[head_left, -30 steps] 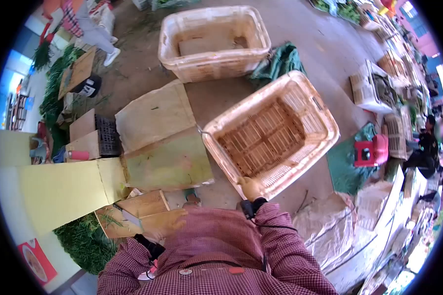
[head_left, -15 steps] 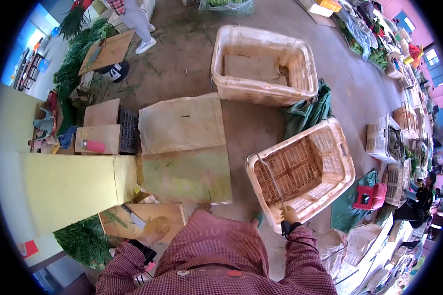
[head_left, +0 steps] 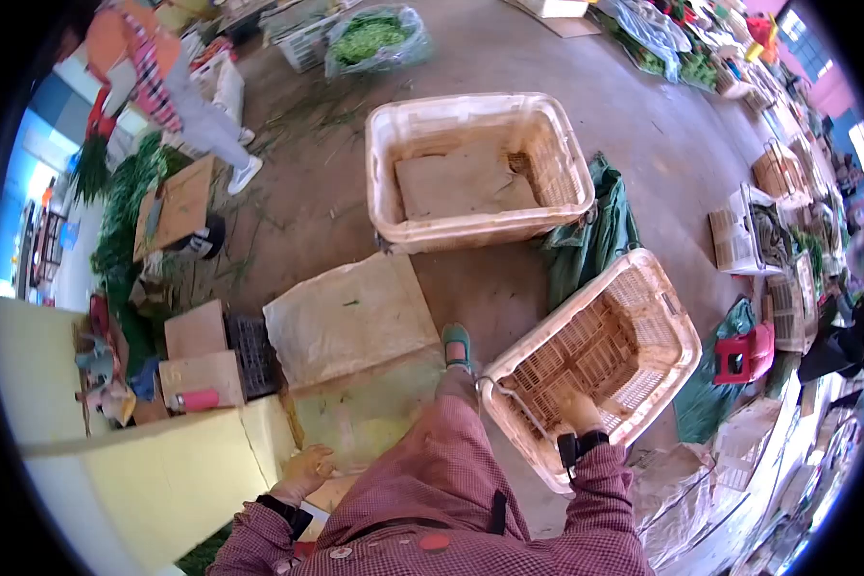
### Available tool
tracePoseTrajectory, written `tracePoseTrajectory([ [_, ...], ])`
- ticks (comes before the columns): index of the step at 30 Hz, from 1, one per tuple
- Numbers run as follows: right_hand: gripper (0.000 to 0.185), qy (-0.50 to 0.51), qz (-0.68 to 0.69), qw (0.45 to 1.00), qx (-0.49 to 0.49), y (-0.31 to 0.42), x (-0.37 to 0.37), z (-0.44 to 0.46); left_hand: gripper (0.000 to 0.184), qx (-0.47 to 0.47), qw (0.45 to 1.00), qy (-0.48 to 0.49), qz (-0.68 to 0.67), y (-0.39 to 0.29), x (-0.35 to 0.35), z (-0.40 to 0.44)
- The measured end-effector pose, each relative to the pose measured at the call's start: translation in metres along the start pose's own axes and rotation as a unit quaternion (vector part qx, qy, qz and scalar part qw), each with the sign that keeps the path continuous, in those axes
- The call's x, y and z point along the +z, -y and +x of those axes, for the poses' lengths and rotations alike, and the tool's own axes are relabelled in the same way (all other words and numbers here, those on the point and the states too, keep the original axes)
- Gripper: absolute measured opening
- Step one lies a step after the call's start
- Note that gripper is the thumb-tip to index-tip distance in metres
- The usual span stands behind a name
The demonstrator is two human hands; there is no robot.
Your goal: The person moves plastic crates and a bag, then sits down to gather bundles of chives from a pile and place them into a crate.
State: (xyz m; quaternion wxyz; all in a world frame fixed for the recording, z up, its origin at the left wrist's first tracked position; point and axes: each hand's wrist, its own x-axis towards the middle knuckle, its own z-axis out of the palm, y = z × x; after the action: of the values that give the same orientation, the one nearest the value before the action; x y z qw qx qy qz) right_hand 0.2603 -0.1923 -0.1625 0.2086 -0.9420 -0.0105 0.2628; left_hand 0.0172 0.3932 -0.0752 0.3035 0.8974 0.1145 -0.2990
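Observation:
My right hand (head_left: 580, 413) is at the near end of a slatted, brown-stained crate (head_left: 600, 350), beside its wire handle (head_left: 523, 403); its fingers are blurred, and I cannot make out its grip. The crate is tilted toward the right. My left hand (head_left: 307, 468) holds nothing, fingers apart, above the near edge of the flattened sheet (head_left: 350, 312). Farther forward stands a second crate (head_left: 480, 230) with a brown board (head_left: 466, 182) inside it.
A green cloth (head_left: 610, 221) lies between the crates. At the right are a red stool (head_left: 745, 353) and a white crate (head_left: 734, 240). A person (head_left: 197, 110) stands at the upper left. A yellow ledge (head_left: 163, 475) is at the lower left.
My right hand has shifted from the crate's near rim to over its inside. One green-shod foot has come forward onto the floor between sheet and crate. My left hand has moved off the wooden board.

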Motion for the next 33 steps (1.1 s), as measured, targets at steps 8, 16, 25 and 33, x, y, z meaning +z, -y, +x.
tracePoseTrajectory([
  [8, 0.033, -0.071, 0.159, 0.982, 0.071, 0.072, -0.068, 0.199, 0.039, 0.012, 0.999, 0.033, 0.008, -0.086, -0.109, 0.167],
  [16, 0.037, 0.000, 0.117, 0.986, 0.121, 0.044, -0.090, 0.275, 0.040, -0.007, 0.998, 0.022, 0.050, -0.157, -0.181, 0.315],
  [25, 0.037, -0.107, 0.297, 0.943, 0.103, 0.049, -0.181, 0.406, 0.050, 0.020, 0.992, -0.122, -0.010, -0.055, -0.220, 0.498],
  [33, 0.048, -0.188, 0.198, 0.957, 0.100, 0.066, -0.242, 0.564, 0.074, -0.140, 0.932, -0.143, -0.300, -0.088, -0.250, 0.671],
])
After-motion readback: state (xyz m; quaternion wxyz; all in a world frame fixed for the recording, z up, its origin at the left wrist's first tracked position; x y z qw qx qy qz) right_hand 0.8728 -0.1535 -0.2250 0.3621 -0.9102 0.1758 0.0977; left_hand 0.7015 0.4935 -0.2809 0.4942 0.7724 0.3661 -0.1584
